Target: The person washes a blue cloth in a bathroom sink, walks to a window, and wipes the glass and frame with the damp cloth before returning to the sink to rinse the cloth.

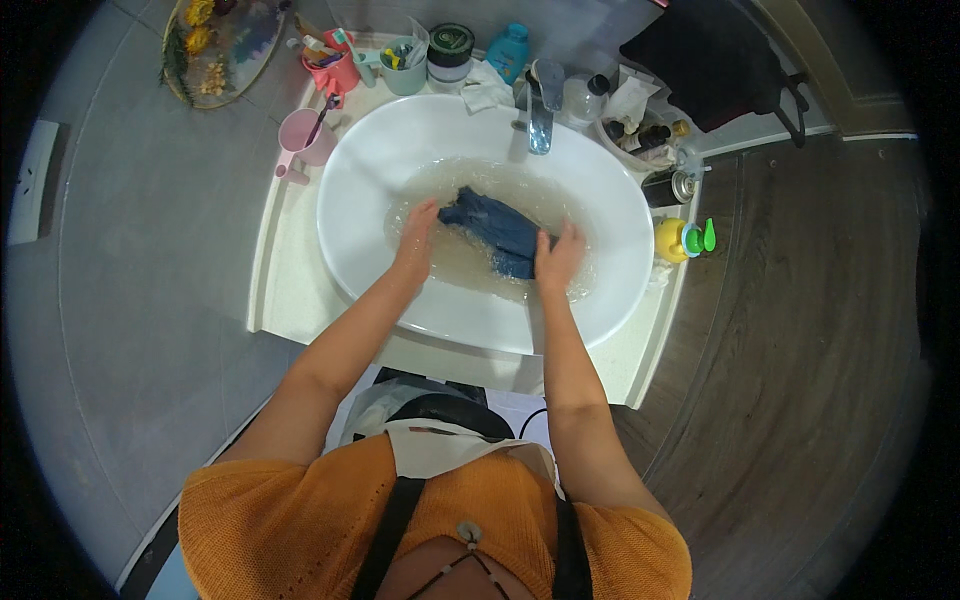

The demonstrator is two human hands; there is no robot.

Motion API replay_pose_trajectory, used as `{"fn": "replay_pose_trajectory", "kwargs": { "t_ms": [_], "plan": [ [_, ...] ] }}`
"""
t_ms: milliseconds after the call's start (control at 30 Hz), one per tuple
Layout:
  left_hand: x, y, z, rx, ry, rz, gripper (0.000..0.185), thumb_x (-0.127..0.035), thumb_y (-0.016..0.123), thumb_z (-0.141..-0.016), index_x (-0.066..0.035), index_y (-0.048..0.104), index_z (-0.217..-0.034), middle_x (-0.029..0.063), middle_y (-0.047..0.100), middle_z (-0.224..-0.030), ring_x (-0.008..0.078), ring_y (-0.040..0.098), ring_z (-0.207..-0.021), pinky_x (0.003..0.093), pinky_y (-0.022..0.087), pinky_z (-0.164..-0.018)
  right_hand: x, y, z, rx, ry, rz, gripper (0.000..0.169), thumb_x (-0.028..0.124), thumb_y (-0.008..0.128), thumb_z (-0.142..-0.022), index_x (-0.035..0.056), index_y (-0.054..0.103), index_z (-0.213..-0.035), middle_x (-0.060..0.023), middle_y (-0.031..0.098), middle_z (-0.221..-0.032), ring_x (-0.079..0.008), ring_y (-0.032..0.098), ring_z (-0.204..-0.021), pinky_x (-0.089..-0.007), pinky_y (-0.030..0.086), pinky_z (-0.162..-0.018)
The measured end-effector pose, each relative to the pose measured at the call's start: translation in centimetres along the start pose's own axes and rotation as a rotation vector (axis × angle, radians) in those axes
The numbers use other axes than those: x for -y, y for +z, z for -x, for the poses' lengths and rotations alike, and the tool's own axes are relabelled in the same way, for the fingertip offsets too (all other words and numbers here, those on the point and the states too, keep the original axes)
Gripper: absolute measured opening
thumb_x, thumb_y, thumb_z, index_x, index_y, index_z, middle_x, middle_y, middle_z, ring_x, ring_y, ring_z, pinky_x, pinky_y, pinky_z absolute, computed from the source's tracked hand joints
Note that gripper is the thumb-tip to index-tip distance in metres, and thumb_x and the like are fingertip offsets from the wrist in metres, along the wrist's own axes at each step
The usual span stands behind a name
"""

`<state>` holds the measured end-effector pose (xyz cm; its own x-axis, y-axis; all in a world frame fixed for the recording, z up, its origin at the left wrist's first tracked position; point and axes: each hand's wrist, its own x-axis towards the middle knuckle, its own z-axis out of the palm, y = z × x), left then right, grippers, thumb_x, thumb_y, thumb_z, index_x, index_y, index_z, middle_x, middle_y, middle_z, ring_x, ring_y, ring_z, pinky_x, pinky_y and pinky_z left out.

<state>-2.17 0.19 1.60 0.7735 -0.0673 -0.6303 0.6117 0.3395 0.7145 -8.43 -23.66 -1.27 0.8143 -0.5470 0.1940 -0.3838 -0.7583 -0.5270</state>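
A wet dark blue cloth (499, 226) lies bunched in cloudy water inside a white oval washbasin (480, 326). My left hand (417, 238) is at the cloth's left end, its fingers close to the edge; no grip on it shows. On the other side, my right hand (559, 255) is against the cloth's right end, thumb on the fabric and fingers spread; whether it grips the cloth is unclear. Above the basin's back rim stands a chrome faucet (541, 120).
A pink cup (307, 137) with a toothbrush stands left of the basin. Behind it are a green cup (403, 71), a blue bottle (509, 52) and a white cloth (486, 86). A black can (667, 188) and a yellow pump bottle (673, 240) stand at the right edge.
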Motion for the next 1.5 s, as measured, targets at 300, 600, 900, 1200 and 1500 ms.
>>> {"fn": "replay_pose_trajectory", "kwargs": {
  "t_ms": [300,600,900,1200,1500],
  "plan": [
    [2.0,-0.7,-3.5,0.145,0.058,0.136,0.044,-0.036,0.052,-0.095,-0.011,0.051,-0.131,0.0038,0.052,-0.128,0.019,0.043,-0.122,0.0367,0.032,-0.104,4.1,1.7,2.3,0.569,-0.138,0.039,0.074,0.009,0.073,-0.069,0.0145,0.044,-0.137,-0.026,0.04,-0.137,-0.039,0.041,-0.126,-0.0435,0.038,-0.102],
    [0.8,0.7,-3.6,0.472,-0.462,0.565,0.048,-0.049,0.054,-0.091,-0.007,0.056,-0.114,0.0124,0.063,-0.106,0.0248,0.064,-0.089,0.0403,0.054,-0.082,15.1,-3.6,3.7,0.536,0.05,-0.747,0.039,0.02,0.07,-0.081,0.0012,0.059,-0.113,-0.0199,0.066,-0.101,-0.0324,0.065,-0.093,-0.0367,0.049,-0.081],
    [1.9,3.6,-0.9,0.296,-0.393,0.491,0.024,-0.032,0.062,-0.087,-0.009,0.058,-0.086,0.0042,0.061,-0.077,0.0173,0.06,-0.062,0.0324,0.051,-0.056,14.5,-3.3,3.3,0.365,-0.055,-0.203,0.023,0.029,0.057,-0.089,0.0075,0.062,-0.093,-0.0223,0.064,-0.081,-0.0426,0.061,-0.075,-0.0474,0.048,-0.064],
    [-2.2,4.1,1.1,0.183,0.128,-0.189,0.023,-0.029,0.058,-0.086,-0.008,0.061,-0.093,0.0011,0.055,-0.083,0.0124,0.052,-0.081,0.0267,0.041,-0.075,6.0,-3.4,-0.1,0.403,-0.097,-0.119,0.039,0.025,0.061,-0.088,0.0127,0.052,-0.123,-0.0197,0.055,-0.12,-0.0352,0.057,-0.103,-0.0423,0.047,-0.083],
    [1.2,-1.9,-5.5,0.003,0.539,-0.539,0.034,-0.015,0.064,-0.078,-0.007,0.063,-0.111,0.0133,0.057,-0.11,0.0297,0.054,-0.104,0.0352,0.042,-0.094,3.0,-0.2,2.9,0.43,-0.238,-0.092,0.066,0.014,0.076,-0.067,0.01,0.051,-0.128,-0.0216,0.053,-0.118,-0.039,0.052,-0.109,-0.0436,0.042,-0.094]
  ]
}}
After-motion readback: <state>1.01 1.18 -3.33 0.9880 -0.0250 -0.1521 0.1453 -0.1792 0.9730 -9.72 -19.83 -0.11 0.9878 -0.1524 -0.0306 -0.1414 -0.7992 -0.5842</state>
